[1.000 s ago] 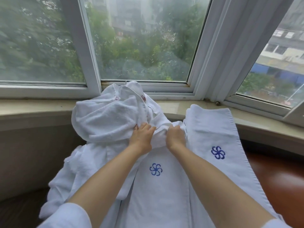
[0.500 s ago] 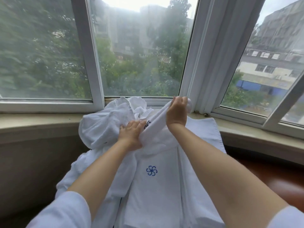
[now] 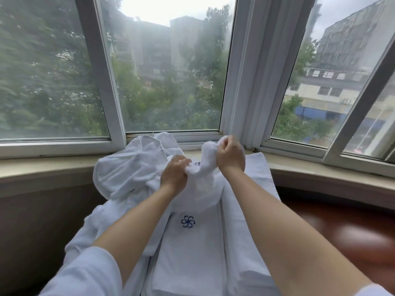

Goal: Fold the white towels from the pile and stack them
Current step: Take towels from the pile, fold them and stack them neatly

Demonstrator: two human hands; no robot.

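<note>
Head view, both hands' fingers curled gripping white towel [image 3: 206, 162] edge, left hand [image 3: 174, 175], right hand [image 3: 230, 155], above pile [image 3: 128, 174]

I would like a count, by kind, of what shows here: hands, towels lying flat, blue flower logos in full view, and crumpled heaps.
Hands: 2, left hand and right hand, both gripping the lifted towel
Flat towels: 2, middle towel and right towel
Full logos: 1, blue logo
Crumpled heaps: 1, pile
Total: 6
</note>
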